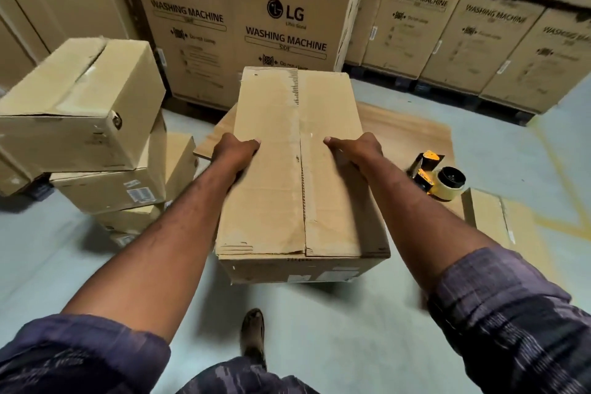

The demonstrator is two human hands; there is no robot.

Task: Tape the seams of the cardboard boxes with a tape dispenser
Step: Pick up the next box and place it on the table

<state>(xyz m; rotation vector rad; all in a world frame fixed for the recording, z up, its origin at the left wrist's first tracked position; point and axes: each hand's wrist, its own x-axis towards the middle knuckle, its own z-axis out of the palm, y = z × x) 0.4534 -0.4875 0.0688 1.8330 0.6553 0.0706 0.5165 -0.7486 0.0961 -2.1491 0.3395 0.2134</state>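
Left hand and right hand grip a cardboard box by its long sides, fingers clamped on, centre seam up. Tape dispenser lies on a cardboard sheet to the right. Set the box flat and square before reaching for it.

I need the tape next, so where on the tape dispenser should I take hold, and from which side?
The tape dispenser lies on the flat cardboard sheet, its roll on the right. So probably grip the yellow-and-black frame on its left, from above, with the right hand, which is nearer. Which part is the handle I cannot tell.
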